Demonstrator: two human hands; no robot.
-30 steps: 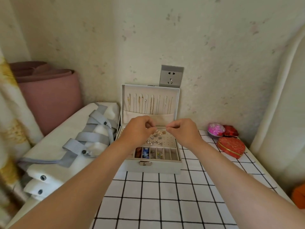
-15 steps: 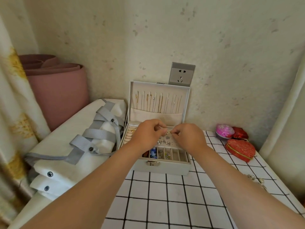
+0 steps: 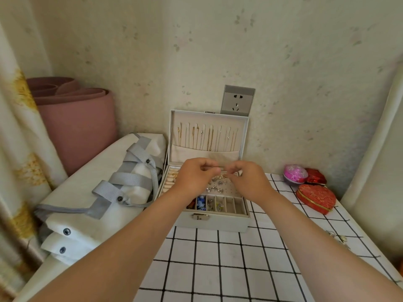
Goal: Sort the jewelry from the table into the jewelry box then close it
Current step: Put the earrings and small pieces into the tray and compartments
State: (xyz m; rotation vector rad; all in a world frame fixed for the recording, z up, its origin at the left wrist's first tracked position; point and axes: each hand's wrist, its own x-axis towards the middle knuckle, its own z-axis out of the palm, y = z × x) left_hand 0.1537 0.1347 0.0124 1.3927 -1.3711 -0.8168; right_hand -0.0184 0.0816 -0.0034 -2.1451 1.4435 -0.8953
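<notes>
- I see a table (image 3: 218, 269) with a white, black-gridded cloth.
- The open jewelry box (image 3: 212, 221) stands on it.
- Right of the box: pink ball (image 3: 294, 173), small red box (image 3: 316, 177), red heart box (image 3: 316, 198).
- Further right and nearer me: loose jewelry (image 3: 337, 236).

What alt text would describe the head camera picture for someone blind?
A left hand and right hand, fingers curled, hover close together over an open white jewelry box on a checked table. Earrings sit in its tray; chains hang in the raised lid. A red heart-shaped box lies right of it.
</notes>
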